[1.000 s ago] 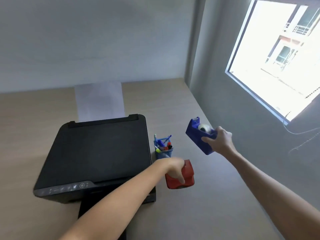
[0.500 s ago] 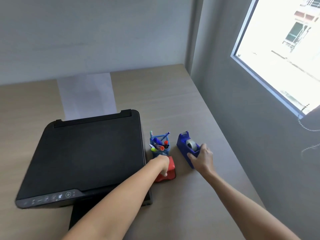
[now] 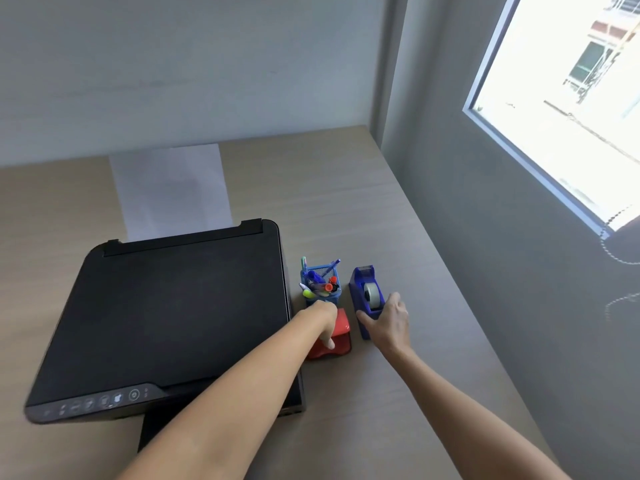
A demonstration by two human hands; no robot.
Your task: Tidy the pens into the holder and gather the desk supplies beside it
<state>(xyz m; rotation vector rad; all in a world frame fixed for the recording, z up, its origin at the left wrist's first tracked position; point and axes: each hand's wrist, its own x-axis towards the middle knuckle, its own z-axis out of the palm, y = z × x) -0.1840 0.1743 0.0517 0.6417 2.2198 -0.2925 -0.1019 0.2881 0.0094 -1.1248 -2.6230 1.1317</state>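
Note:
A blue mesh pen holder [image 3: 322, 285] full of several pens and markers stands on the desk just right of the printer. Directly in front of it lies a red stapler [image 3: 337, 337], and my left hand [image 3: 325, 322] rests on top of it, fingers curled over it. To the right of the holder a blue tape dispenser [image 3: 365, 292] with a white roll sits on the desk. My right hand [image 3: 388, 323] grips its near end, thumb on the left side.
A black printer [image 3: 166, 313] fills the desk's left half, with a white sheet [image 3: 169, 188] standing in its rear tray. The wooden desk [image 3: 363, 410] ends at a grey wall on the right, under a bright window [image 3: 571, 98].
The tape dispenser came down from mid-air onto the desk right of the holder. The red stapler was moved in and set down in front of the holder.

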